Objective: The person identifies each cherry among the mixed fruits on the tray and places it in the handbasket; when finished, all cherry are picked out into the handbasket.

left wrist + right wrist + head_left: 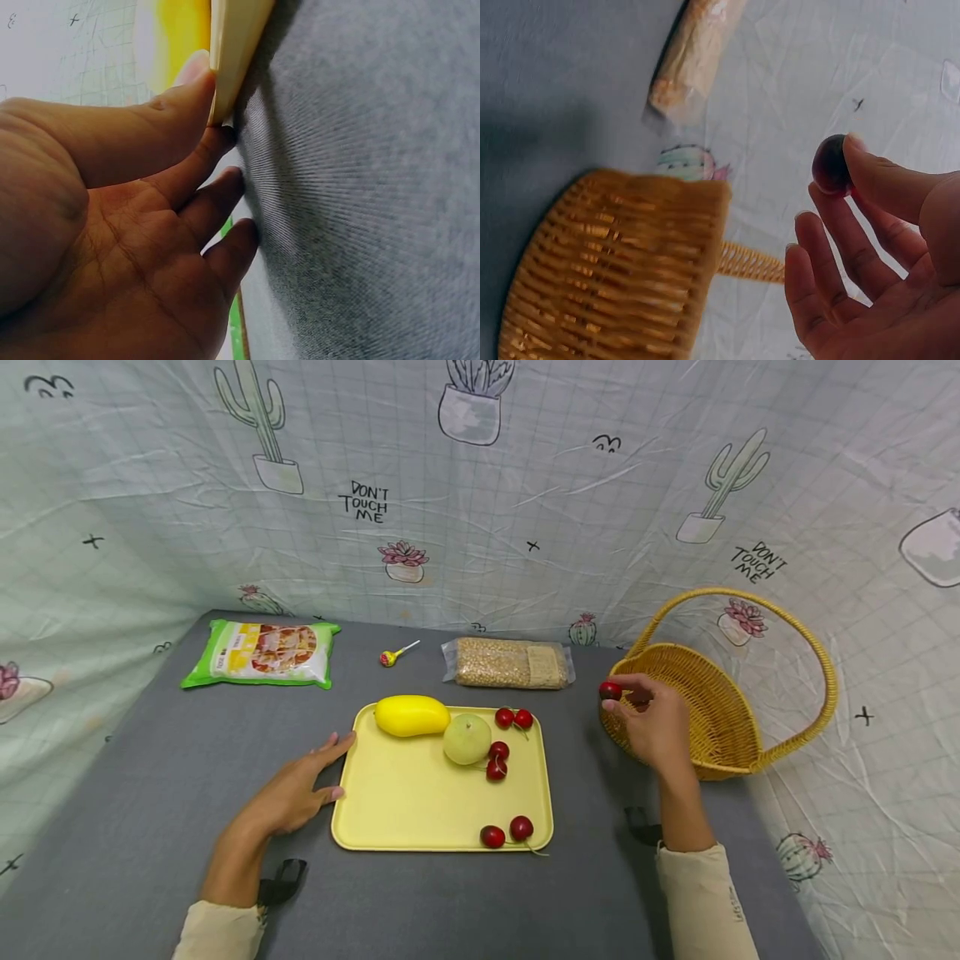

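We see the two hands well apart. Our right hand [654, 722] pinches a single dark red cherry [610, 691] between thumb and fingertips, holding it up at the left side of the wicker basket [716, 706]; in the right wrist view, the cherry is in the air, apart from the weave. Our left hand [298, 787] reaches to the left edge of the yellow tray [405, 802], its fingers extended and spread, thumb and fingertips touching the rim. On the tray we have a yellow mango [412, 716] at the far left, a round pale green fruit [467, 740] just beside it, and three pairs of cherries: the far pair [504, 718] near the far right corner, the middle pair [497, 768] next to the green fruit, and the near pair [521, 828] by the near right corner, with a stem poking over the rim. Behind the tray, along the back of the grey table [420, 902], we find a green bag [279, 652] to the left, a lollipop [387, 657], and a clear pack [498, 662] of pale grains. A cactus-print cloth [525, 585] hangs behind.
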`<action>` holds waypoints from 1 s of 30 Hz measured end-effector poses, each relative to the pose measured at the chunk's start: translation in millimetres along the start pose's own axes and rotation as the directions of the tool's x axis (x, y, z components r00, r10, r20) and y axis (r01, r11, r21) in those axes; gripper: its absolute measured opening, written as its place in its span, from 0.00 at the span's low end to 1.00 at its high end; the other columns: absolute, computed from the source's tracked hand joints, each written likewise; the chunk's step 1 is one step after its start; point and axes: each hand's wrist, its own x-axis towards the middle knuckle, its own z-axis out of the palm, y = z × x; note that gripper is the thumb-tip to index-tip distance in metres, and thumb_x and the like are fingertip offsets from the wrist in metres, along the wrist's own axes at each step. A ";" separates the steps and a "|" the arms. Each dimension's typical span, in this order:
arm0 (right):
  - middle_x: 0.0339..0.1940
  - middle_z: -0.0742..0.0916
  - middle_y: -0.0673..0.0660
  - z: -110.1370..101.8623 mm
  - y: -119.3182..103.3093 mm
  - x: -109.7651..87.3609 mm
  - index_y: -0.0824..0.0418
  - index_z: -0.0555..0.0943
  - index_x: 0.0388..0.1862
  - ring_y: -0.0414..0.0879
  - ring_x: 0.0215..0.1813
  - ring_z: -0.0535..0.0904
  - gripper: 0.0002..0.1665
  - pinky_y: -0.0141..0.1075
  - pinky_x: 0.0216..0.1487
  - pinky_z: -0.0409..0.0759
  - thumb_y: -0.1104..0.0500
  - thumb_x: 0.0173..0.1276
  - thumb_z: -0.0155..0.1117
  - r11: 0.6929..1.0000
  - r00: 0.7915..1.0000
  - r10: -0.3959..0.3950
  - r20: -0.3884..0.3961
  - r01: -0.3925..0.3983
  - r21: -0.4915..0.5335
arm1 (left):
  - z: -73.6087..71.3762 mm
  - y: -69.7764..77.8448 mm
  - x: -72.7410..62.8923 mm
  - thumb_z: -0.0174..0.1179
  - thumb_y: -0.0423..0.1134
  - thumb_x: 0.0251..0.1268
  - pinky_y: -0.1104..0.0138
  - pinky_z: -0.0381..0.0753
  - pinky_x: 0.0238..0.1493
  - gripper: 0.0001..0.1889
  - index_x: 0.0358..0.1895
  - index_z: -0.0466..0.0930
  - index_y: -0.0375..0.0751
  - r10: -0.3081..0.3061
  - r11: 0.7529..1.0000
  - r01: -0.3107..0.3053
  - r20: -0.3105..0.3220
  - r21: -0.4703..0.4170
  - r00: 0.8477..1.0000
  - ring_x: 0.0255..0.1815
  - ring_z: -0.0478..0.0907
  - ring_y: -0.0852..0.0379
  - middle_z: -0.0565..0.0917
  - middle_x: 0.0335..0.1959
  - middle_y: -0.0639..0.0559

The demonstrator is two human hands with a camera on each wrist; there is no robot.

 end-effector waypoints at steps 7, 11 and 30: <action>0.47 0.92 0.63 -6.9 18.7 6.8 0.58 0.90 0.56 0.53 0.46 0.85 0.17 0.20 0.36 0.73 0.59 0.69 0.79 1.000 1.000 0.014 -0.021 -0.015 -0.018 | 1.2 -0.8 1.4 0.69 0.30 0.69 0.27 0.55 0.79 0.45 0.86 0.56 0.38 -0.004 1.000 0.004 0.003 -0.005 1.000 0.83 0.51 0.19 0.54 0.84 0.24; 0.50 0.93 0.63 -10.2 28.3 8.8 0.59 0.90 0.56 0.57 0.50 0.88 0.18 0.19 0.37 0.73 0.59 0.69 0.78 0.999 0.999 0.041 -0.018 -0.041 -0.014 | 1.5 -1.5 1.4 0.69 0.29 0.68 0.27 0.54 0.79 0.45 0.85 0.56 0.38 -0.005 1.000 0.005 0.004 -0.008 1.000 0.83 0.51 0.20 0.54 0.84 0.25; 0.57 0.92 0.65 -28.3 64.8 21.9 0.58 0.88 0.60 0.63 0.58 0.87 0.20 0.44 0.53 0.80 0.56 0.71 0.76 0.982 0.987 0.159 0.022 -0.156 -0.104 | 2.1 -2.4 1.0 0.69 0.29 0.69 0.28 0.53 0.79 0.45 0.85 0.56 0.38 -0.004 1.000 0.004 0.000 -0.012 1.000 0.83 0.51 0.20 0.54 0.84 0.25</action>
